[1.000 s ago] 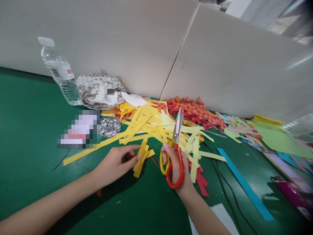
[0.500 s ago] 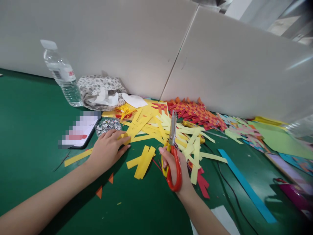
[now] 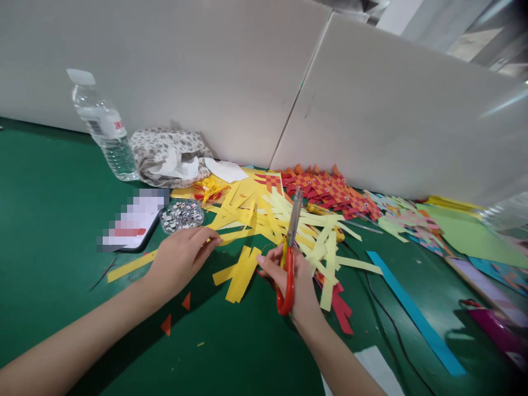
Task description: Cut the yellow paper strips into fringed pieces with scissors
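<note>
My left hand (image 3: 181, 253), fingers narrow at a yellow strip (image 3: 239, 235), pinch or mere touch I can't tell, my right hand (image 3: 303, 280) gripping red-and-yellow scissors (image 3: 290, 256), tips pointing away, short yellow pieces (image 3: 240, 276) between hands, green table (image 3: 231, 357) beneath.

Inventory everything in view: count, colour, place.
table: 1, green, foreground
partition: 1, grey, rear
water bottle: 1, clear, left rear
patterned pouch: 1, grey, left rear
smartphone: 1, dark-edged, left
googly eyes: many, black-white, beside smartphone
checkered paper fish: many, red and orange, rear
paper strips: many, yellowish, centre
long strip: 1, blue, right
triangular scraps: 2, orange, front
paper sheet: 1, green, right
cutouts: many, multicoloured, right
cable: 1, black, right
scissors: 1, red handle, right hand
left hand: 1, bare, centre left
right hand: 1, bare, centre
</note>
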`<state>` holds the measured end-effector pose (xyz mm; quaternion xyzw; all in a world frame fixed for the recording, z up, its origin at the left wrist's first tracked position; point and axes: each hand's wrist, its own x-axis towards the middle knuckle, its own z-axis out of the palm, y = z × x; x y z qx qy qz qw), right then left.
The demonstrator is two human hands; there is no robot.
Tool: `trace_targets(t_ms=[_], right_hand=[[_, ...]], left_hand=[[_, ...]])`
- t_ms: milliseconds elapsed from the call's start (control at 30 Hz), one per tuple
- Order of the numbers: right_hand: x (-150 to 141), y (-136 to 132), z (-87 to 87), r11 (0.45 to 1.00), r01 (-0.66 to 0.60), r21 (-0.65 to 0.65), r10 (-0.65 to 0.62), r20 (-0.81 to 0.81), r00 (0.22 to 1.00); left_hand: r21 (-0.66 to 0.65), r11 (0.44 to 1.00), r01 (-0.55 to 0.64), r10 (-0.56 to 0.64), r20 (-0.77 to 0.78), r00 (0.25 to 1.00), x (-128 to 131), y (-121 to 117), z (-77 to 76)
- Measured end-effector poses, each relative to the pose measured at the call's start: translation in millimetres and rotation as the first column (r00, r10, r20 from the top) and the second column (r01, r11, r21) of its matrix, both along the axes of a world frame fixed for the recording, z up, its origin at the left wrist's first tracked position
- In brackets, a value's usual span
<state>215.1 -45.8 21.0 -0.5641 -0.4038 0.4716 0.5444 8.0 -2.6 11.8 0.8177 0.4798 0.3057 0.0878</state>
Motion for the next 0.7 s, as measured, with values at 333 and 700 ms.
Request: trace_targets(t_ms=[333, 700], right_hand=[[0.7, 4.2, -0.3, 0.998, 0.067, -0.015, -0.068, -0.059, 0.996], [2.2, 1.8, -2.0, 0.997, -0.052, 0.058, 0.052, 0.013, 0.999]], left_hand=[[-0.542, 0.622, 0.566, 0.036, 0.741, 0.67, 17.9, -22.9, 8.7], [-0.558, 0.612, 0.56, -0.124, 0.632, 0.765, 21.6, -25.1, 8.8]])
